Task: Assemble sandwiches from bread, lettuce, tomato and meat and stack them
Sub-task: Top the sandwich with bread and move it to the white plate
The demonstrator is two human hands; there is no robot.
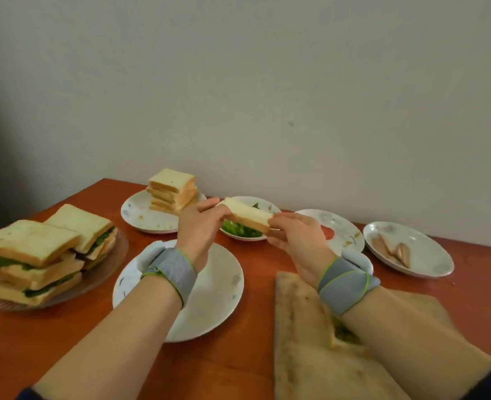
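The left hand and the right hand are both raised in the air past the far rim of the empty plate. Between them they hold one slice of bread. The left hand's curled fingers and thumb pinch its left end, and the right hand's fingertips pinch its right end. The slice is tilted, white on its face with a tan crust along the edge.

Just beyond the empty plate is a dish of lettuce. A stack of bread stands beyond it to the left. The tomato and then the meat lie on plates beyond it to the right. The finished sandwiches are piled to its left, and a cutting board lies to its right.
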